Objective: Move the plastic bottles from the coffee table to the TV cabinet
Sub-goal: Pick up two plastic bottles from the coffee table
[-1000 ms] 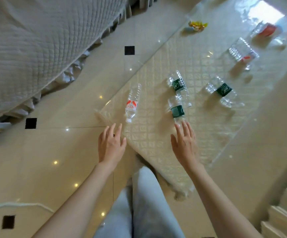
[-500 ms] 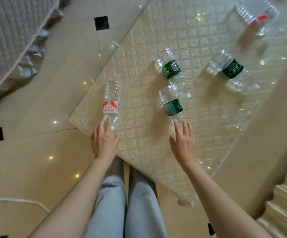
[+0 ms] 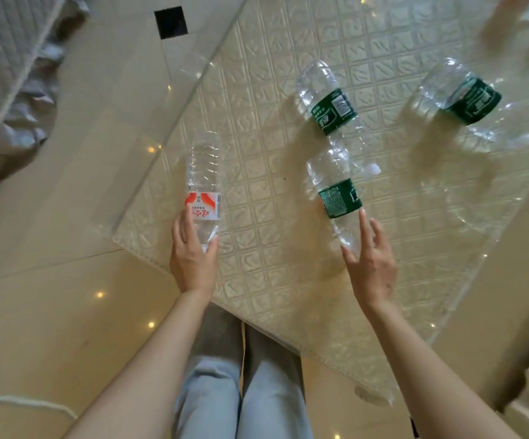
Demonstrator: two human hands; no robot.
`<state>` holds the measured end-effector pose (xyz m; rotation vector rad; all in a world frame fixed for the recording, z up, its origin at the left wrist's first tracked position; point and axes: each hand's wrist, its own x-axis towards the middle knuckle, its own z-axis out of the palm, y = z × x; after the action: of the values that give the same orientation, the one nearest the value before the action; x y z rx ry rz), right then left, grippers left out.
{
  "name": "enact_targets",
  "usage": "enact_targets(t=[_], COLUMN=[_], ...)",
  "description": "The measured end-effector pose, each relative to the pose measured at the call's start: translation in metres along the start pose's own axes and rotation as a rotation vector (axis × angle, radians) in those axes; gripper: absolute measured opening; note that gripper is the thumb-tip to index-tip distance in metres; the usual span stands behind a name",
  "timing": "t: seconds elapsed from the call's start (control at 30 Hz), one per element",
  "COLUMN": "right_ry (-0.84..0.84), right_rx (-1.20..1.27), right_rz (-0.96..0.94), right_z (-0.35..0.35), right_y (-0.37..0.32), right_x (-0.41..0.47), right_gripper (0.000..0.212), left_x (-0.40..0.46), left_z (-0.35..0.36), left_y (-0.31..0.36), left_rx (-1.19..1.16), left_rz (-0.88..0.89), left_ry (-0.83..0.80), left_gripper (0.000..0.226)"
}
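A: What lies farthest left?
B: A quilted bed [image 3: 0, 58], then tiled floor [image 3: 66, 312]. The left hand [image 3: 193, 258] curls round the neck end of the red-labelled bottle [image 3: 203, 185], lying near the glass counter [image 3: 288, 296] corner.
A: And further right?
B: The right hand [image 3: 372, 264], fingers spread, touches the near green-labelled bottle [image 3: 336, 198]. Beyond it lies a second green-labelled bottle [image 3: 328, 99], and a third green-labelled bottle [image 3: 465, 99] farther right, all on their sides.
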<state>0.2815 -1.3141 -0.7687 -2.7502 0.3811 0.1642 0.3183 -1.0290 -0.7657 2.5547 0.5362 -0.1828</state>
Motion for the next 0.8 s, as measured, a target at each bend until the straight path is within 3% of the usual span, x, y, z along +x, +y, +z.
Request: enact_targets(t=[0.23, 0.43, 0.67, 0.8], right_ry=[0.174, 0.229, 0.162, 0.076], right_rx=[0.070, 0.155, 0.212, 0.383], right_rz=[-0.054, -0.069, -0.120, -0.028], right_z=[-0.036, -0.085, -0.120, -0.125], right_y=[-0.035, -0.074, -0.105, -0.112], right_x=[-0.017, -0.014, -0.001, 0.011], right_gripper=[0.062, 0.041, 0.046, 0.048], left_x=[-0.002, 0.000, 0.020, 0.037], left_z=[-0.044, -0.104, -0.137, -0.137], left_y=[0.008, 0.013, 0.039, 0.060], left_rx=[0.037, 0.019, -0.040, -0.147], left_rz=[-0.014, 0.114, 0.325, 0.385], left_ry=[0.060, 0.069, 0.014, -0.021], left_gripper=[0.065, 0.052, 0.040, 0.042])
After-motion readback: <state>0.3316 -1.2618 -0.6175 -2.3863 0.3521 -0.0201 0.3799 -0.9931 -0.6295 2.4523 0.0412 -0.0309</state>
